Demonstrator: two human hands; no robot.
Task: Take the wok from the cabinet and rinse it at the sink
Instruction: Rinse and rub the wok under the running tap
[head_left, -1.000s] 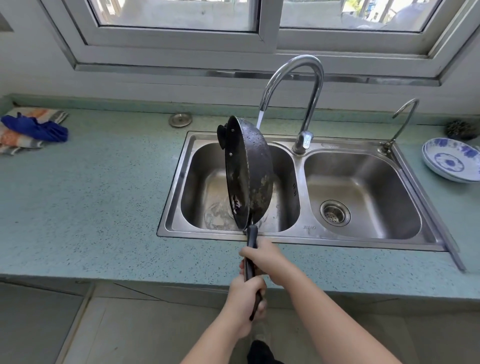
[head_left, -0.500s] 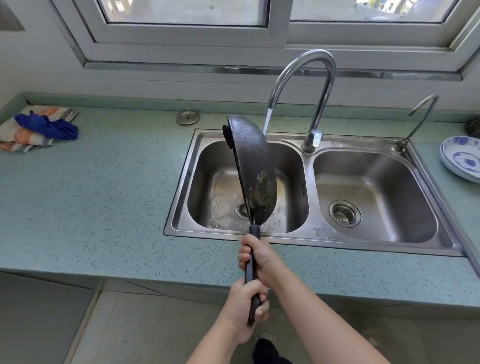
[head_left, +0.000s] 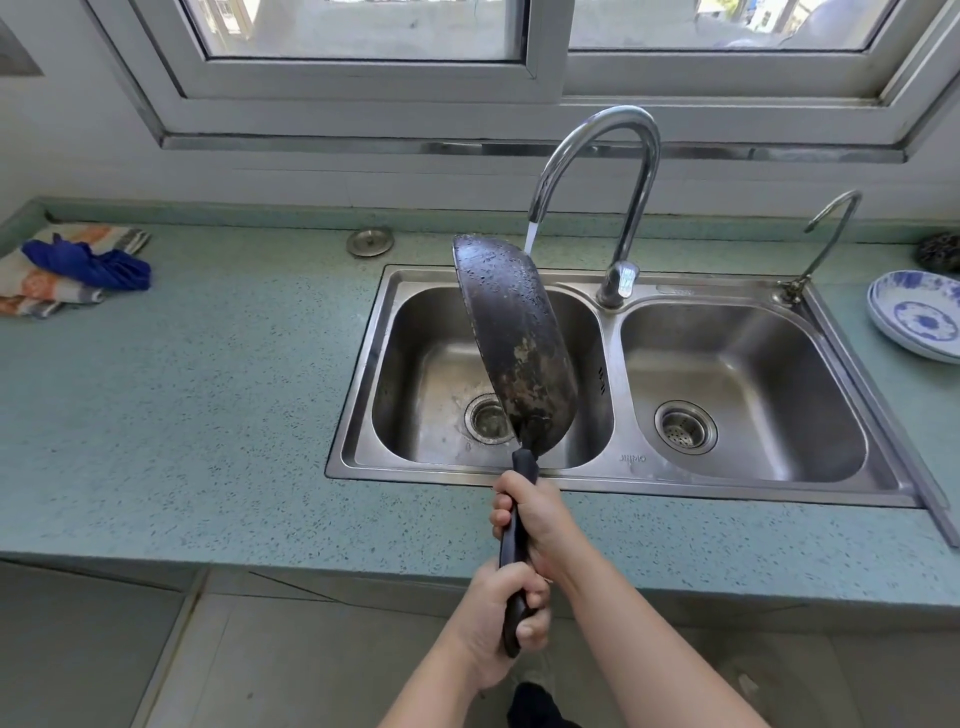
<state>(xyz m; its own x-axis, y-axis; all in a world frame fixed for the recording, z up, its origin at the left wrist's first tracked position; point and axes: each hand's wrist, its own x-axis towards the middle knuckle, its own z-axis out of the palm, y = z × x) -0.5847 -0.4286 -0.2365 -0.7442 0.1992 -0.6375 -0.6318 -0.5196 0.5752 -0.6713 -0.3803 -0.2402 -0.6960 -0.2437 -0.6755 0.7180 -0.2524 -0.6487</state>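
Observation:
A black wok, wet and scuffed, stands almost on edge over the left basin of the steel double sink, its outer side facing me. Both hands grip its long dark handle: my right hand higher up near the pan, my left hand lower, at the handle's end. A thin stream of water runs from the tall curved tap and drops behind the wok's top rim. The wok's inside is hidden from me.
A folded cloth with a blue rag lies at the counter's far left. A metal drain cover sits behind the sink. Blue-and-white plates stack at the right, beside a small second tap. A window runs above.
The wok has turned further, so its outer side now faces me and its small helper handle no longer shows. My view has moved closer and left. Both hands keep their grip.

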